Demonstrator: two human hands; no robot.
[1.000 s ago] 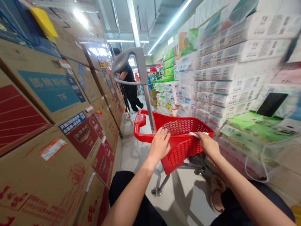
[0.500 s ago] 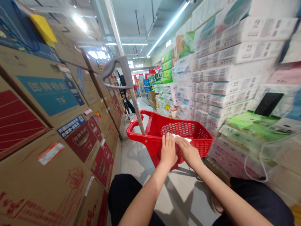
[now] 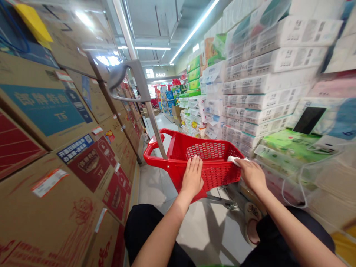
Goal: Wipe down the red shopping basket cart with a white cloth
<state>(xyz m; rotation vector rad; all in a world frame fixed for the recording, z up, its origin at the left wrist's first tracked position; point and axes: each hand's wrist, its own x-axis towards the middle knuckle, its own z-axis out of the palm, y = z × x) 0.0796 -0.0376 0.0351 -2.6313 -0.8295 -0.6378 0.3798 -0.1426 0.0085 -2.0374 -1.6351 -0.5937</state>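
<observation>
A red plastic shopping basket (image 3: 211, 150) on a wheeled frame stands in the aisle in front of me, its grey pull handle (image 3: 130, 79) raised to the upper left. My left hand (image 3: 193, 178) lies flat on the near rim of the basket, fingers stretched out. My right hand (image 3: 251, 173) presses a white cloth (image 3: 235, 160) against the basket's right corner, fingers closed over it. My knees in dark trousers show at the bottom.
Stacked cardboard cartons (image 3: 55, 148) wall the left side. Wrapped tissue packs (image 3: 272, 85) are piled high on the right, a black phone (image 3: 308, 120) lying on a green pack. The aisle floor (image 3: 161, 124) runs on ahead.
My right hand slid the white cloth along the rim from the middle to the right corner. The left hand stayed on the near rim. The person seen ahead is out of sight now.
</observation>
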